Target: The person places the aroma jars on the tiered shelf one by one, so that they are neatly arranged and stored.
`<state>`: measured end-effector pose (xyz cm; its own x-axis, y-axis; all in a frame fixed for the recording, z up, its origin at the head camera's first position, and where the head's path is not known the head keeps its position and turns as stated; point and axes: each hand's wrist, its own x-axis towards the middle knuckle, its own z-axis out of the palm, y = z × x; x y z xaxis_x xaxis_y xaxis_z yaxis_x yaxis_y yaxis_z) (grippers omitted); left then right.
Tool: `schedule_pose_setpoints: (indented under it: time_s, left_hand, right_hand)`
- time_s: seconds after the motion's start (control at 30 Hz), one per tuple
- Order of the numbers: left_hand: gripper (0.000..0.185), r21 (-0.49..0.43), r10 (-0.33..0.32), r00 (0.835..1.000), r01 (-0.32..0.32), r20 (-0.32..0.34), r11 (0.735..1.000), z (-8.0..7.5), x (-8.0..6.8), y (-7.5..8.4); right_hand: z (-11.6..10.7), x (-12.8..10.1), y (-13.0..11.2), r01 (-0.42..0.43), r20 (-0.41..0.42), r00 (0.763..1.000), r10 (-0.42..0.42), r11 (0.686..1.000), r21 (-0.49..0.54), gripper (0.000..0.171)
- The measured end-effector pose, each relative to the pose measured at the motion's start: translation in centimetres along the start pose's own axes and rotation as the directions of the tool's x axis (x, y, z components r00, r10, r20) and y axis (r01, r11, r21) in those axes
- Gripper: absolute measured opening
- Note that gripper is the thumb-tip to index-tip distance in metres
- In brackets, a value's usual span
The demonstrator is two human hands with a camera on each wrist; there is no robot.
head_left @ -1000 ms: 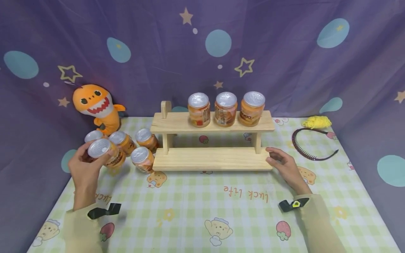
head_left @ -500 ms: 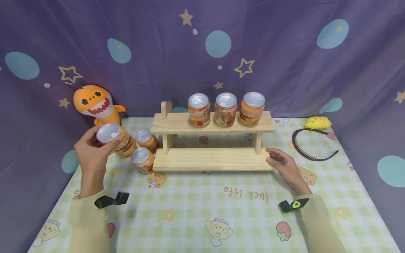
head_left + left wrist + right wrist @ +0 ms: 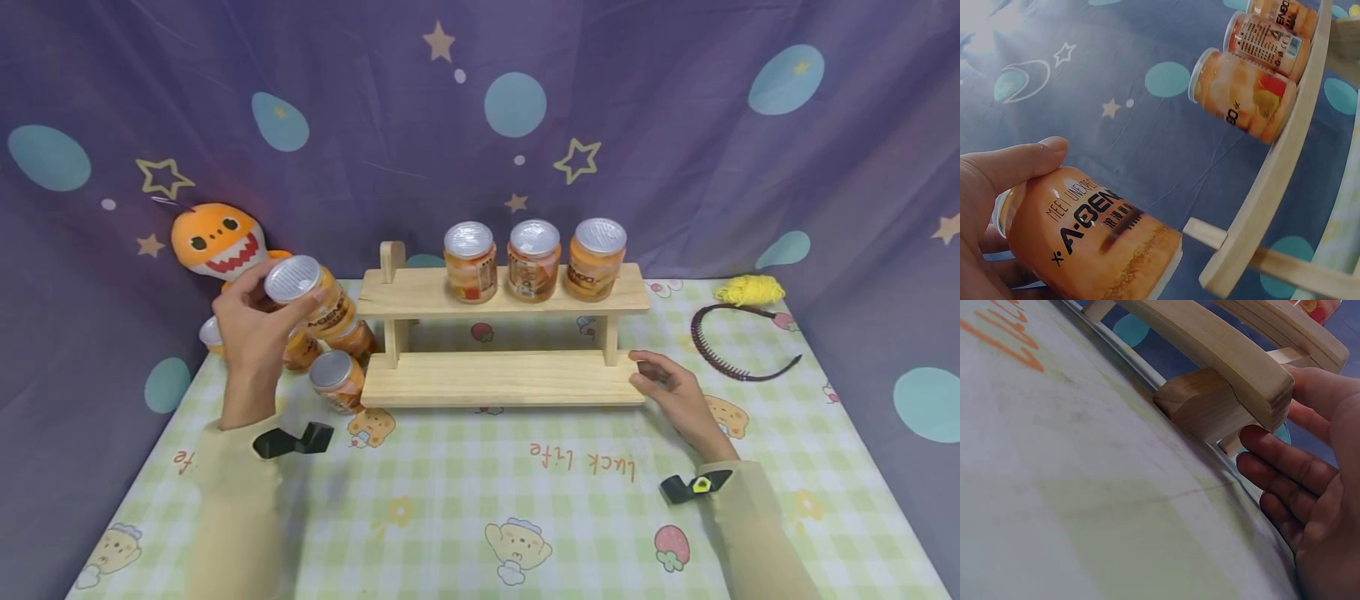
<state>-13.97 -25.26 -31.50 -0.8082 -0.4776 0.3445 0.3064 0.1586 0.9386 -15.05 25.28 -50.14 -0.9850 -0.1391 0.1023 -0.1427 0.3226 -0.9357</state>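
Note:
In the head view my left hand (image 3: 255, 333) grips an orange-labelled jar (image 3: 330, 312) with a silver lid. It is raised and tilted above the other jars at the left. The left wrist view shows the thumb and fingers around this jar (image 3: 1091, 237), close to the shelf's left end. My right hand (image 3: 675, 396) holds the right end of a two-tier wooden shelf (image 3: 502, 375), thumb and fingers at the lower board's edge (image 3: 1222, 356). Three matching jars stand upright on the top tier, the nearest to the left hand being the left jar (image 3: 471, 262).
More jars, such as the front jar (image 3: 337, 379), stand left of the shelf, partly hidden. An orange shark plush (image 3: 225, 237) sits behind them. A brown headband (image 3: 708, 350) and yellow yarn (image 3: 750, 290) lie at the right. A checked cloth (image 3: 450, 517) covers the table.
My left hand has lifted the jar up and to the right, away from the cluster, toward the shelf's left end. The right hand and the shelf have stayed put.

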Motion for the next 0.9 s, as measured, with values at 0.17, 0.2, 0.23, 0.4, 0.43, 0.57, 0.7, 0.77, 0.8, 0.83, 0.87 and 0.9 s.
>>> schedule_pose_setpoints:
  time_s: [0.17,0.2,0.23,0.4,0.43,0.57,0.7,0.77,0.8,0.83,0.87,0.9]
  left_hand:
    - [0.042,-0.04,0.028,0.998,-0.026,0.05,0.999,1.5,0.5,0.4]
    - [0.042,-0.037,0.029,0.998,-0.027,0.056,0.999,1.9,0.5,0.5]
    - [0.042,-0.03,0.024,0.998,-0.022,0.06,0.999,2.2,0.6,0.6]
    - [0.043,0.025,0.005,0.996,-0.008,0.088,1.0,3.7,0.8,0.9]
    - [0.043,0.038,0.0,0.995,-0.003,0.097,0.999,4.0,0.8,0.9]
    - [0.043,0.049,-0.019,0.991,0.013,0.135,0.999,5.4,0.9,1.0]
    - [0.042,0.031,-0.015,0.982,0.01,0.188,0.999,6.7,1.1,0.6]
    - [0.042,0.02,-0.012,0.976,0.008,0.218,1.0,7.4,1.2,0.3]
    - [0.042,0.021,-0.013,0.973,0.009,0.229,1.0,7.7,1.2,0.1]
    - [0.042,0.016,-0.014,0.971,0.01,0.238,1.0,7.9,1.3,0.0]
    - [0.042,0.013,-0.016,0.969,0.014,0.247,1.0,8.2,1.3,-0.2]
    - [0.043,0.007,-0.023,0.967,0.022,0.253,1.0,8.5,1.3,-0.3]
  right_hand:
    - [0.0,0.0,0.1,0.005,-0.003,1.0,-0.005,1.0,0.006,0.042]
    - [0.0,0.0,0.1,0.009,-0.004,1.0,-0.009,1.0,0.01,0.041]
    - [0.0,0.0,0.1,0.011,-0.004,1.0,-0.011,1.0,0.013,0.041]
    - [0.0,0.0,0.2,0.019,-0.003,1.0,-0.019,1.0,0.019,0.041]
    - [0.0,0.0,0.2,0.019,-0.002,1.0,-0.019,1.0,0.022,0.041]
    - [-0.1,0.0,0.1,0.016,-0.001,1.0,-0.016,1.0,0.026,0.041]
    - [-0.1,0.0,0.0,0.014,0.0,1.0,-0.014,1.0,0.028,0.042]
    - [-0.1,0.0,0.0,0.013,0.002,1.0,-0.013,1.0,0.027,0.042]
    - [-0.1,0.1,0.0,0.012,0.003,1.0,-0.012,1.0,0.028,0.041]
    - [-0.1,0.1,0.1,0.011,0.004,1.0,-0.011,1.0,0.027,0.042]
    - [-0.1,0.1,0.1,0.009,0.005,1.0,-0.009,1.0,0.028,0.041]
    - [-0.1,0.1,0.1,0.006,0.005,1.0,-0.006,1.0,0.027,0.041]
